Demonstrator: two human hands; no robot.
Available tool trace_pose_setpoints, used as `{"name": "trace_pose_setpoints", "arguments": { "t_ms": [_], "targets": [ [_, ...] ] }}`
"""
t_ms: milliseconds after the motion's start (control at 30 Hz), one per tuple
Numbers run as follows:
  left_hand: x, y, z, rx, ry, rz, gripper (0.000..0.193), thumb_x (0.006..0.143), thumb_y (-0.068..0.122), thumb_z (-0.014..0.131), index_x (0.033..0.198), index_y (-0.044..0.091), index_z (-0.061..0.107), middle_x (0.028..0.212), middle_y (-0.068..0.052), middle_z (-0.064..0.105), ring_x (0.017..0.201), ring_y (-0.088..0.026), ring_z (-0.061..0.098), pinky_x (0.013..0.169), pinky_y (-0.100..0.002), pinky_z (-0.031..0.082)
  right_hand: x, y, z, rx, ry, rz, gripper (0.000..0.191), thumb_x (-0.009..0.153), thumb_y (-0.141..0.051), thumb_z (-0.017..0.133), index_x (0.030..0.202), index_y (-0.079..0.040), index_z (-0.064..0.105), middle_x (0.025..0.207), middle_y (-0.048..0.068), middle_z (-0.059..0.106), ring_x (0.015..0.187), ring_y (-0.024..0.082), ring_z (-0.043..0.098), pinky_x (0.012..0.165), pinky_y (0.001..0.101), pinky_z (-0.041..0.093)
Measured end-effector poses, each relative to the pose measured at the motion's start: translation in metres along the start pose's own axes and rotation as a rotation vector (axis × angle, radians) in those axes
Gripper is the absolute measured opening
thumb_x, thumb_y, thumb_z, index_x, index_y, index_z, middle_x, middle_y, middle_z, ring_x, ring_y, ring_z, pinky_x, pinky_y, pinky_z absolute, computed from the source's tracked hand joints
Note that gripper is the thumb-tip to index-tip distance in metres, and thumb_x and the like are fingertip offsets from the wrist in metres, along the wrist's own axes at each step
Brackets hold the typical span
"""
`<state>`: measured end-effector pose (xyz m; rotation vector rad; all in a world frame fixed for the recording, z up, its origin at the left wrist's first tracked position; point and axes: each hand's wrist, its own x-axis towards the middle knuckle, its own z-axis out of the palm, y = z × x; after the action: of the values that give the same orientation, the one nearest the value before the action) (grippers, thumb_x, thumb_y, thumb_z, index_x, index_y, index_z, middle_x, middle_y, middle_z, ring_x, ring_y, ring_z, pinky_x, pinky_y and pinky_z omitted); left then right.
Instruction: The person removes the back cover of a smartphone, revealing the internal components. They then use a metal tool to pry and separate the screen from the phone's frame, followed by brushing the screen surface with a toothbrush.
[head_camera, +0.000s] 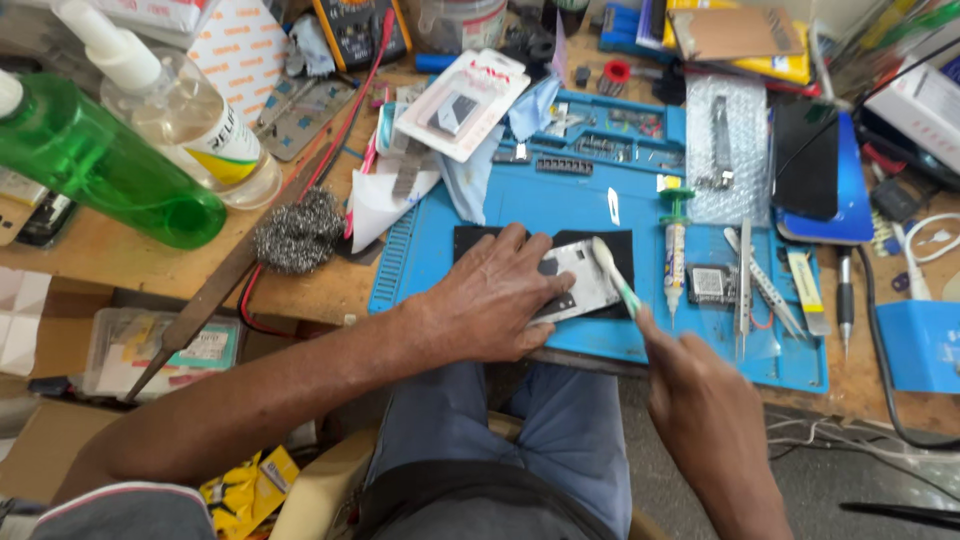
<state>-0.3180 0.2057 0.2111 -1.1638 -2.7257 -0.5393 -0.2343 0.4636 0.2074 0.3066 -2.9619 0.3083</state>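
**Head view: we brush a small metal plate on the blue mat**

Head view shows us seated at a crowded wooden bench, with the blue mat (500, 215) as our landmark. Our left hand (495, 295) lies flat, fingers spread, on the near middle of the mat, pressing down a small metal plate (585, 280). The plate is silvery grey, thin and roughly rectangular, with a dark rounded opening near our fingertips; it rests on a black pad (615, 243) lying on the mat. Our right hand (700, 400), off the mat's near edge, is closed around the handle of a toothbrush (615, 275), whose pale bristle head touches the plate's far right corner.

On the mat's right half lie a syringe (676, 240) with a green plunger cap, a pair of tweezers (743, 290) and a small black chip (711, 284). Along the mat's far edge, shallow moulded compartments hold tiny screws and parts too small to tell apart.

Left of the mat sits a wad of steel wool (298, 230). Further left lie a green bottle (100, 165), full of green liquid, and a clear bottle (190, 120) with a pump top, holding clear liquid.
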Motion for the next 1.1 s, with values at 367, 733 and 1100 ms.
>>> {"name": "trace_pose_setpoints", "arguments": {
  "t_ms": [367,733,1100],
  "targets": [
    [0.002,-0.001,0.000,0.027,-0.008,-0.012,0.051,0.069,0.029,0.079,0.115,0.009,0.070,0.106,-0.017,0.055,0.102,-0.037,0.054,0.079,-0.051,0.051,-0.005,-0.001,-0.007,0.061,-0.015,0.053,0.047,0.087,-0.014,0.063,0.133,-0.024,0.064,0.082,0.015,0.066,0.071,0.041,0.065,0.062,0.0530,0.050],
    [0.000,-0.004,-0.001,0.004,0.029,0.015,0.054,0.070,0.031,0.080,0.119,0.010,0.071,0.108,-0.017,0.055,0.102,-0.038,0.053,0.080,-0.051,0.051,-0.012,0.003,-0.038,0.073,-0.071,0.136,0.044,0.089,-0.017,0.070,0.132,-0.028,0.068,0.081,0.012,0.068,0.068,0.034,0.068,0.063,0.0489,0.052],
    [-0.005,0.004,0.002,0.060,0.020,0.013,0.048,0.068,0.030,0.080,0.112,0.012,0.072,0.105,-0.016,0.053,0.098,-0.036,0.055,0.078,-0.050,0.053,-0.012,0.010,-0.039,-0.117,-0.282,0.136,0.056,0.088,-0.023,0.073,0.141,-0.035,0.062,0.082,0.011,0.068,0.069,0.036,0.068,0.062,0.0508,0.052]
  ]
}}
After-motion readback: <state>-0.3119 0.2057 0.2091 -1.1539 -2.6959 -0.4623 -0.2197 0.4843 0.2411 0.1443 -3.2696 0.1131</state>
